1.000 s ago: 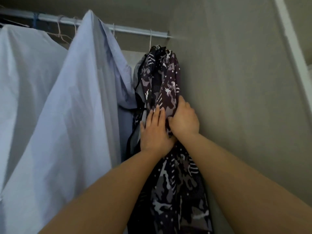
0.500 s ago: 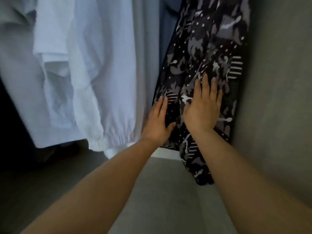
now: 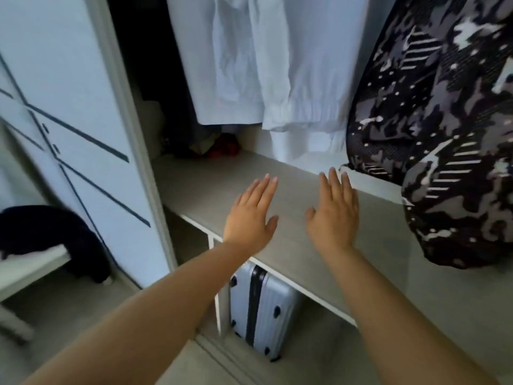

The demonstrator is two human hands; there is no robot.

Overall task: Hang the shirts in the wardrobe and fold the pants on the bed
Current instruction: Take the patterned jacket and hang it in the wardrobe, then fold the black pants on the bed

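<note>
Head view: the only camera; it looks down into the open wardrobe, past the sliding door [image 3: 69, 107] on the left.
Left hand [image 3: 249, 215]: open, fingers straight and close together, palm down over the shelf [image 3: 194, 187]. It holds nothing. I cannot tell if it touches the board or floats just above it.
Right hand [image 3: 333, 215]: also open and flat with nothing in it, thumb out to the side, just beside the left hand. Its fingertips are near the lower edge of the patterned shirt but apart from it.
Patterned shirt [image 3: 433, 134]: dark with grey and white marks, it hangs at the right side of the wardrobe and its hem falls below the shelf edge. The hanger and rail are out of the picture.
White shirts [image 3: 263, 65]: they hang in the middle, left of the patterned one, with cuffs just above the shelf.
Suitcase [image 3: 261, 309]: it stands upright in the compartment under the shelf.
Dark cloth [image 3: 50, 232]: it lies over a white surface at the far left, outside the wardrobe. It may be pants, but I cannot tell.
Step in hand: I judge that the patterned shirt is hung and both hands are free of it, so the hanging part seems near its end.
Next move: probably to turn from the wardrobe and fetch the next garment. This calls for finding the bed, which is not in view.
</note>
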